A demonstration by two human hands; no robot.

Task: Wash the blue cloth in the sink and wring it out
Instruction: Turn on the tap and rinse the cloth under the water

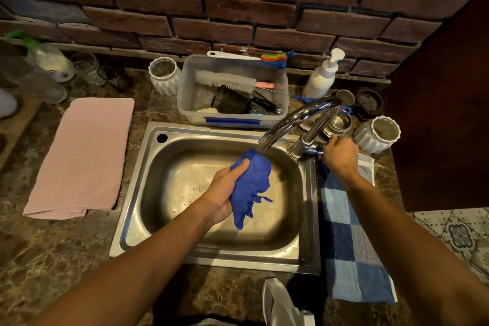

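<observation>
My left hand (pixel 225 188) grips the bunched cloth (pixel 251 185) over the sink (pixel 148 193), beneath the spout. My right hand (pixel 340 155) closes around the tap (pixel 304 119) handle.

The right hand (pixel 340 155) covers the tap (pixel 299 120) handle, so its setting cannot be read. The left hand (pixel 225 190) hides part of the cloth (pixel 251 182). A white object (pixel 277 302) is cut off at the bottom edge; bottles (pixel 34 77) blur at left.
</observation>
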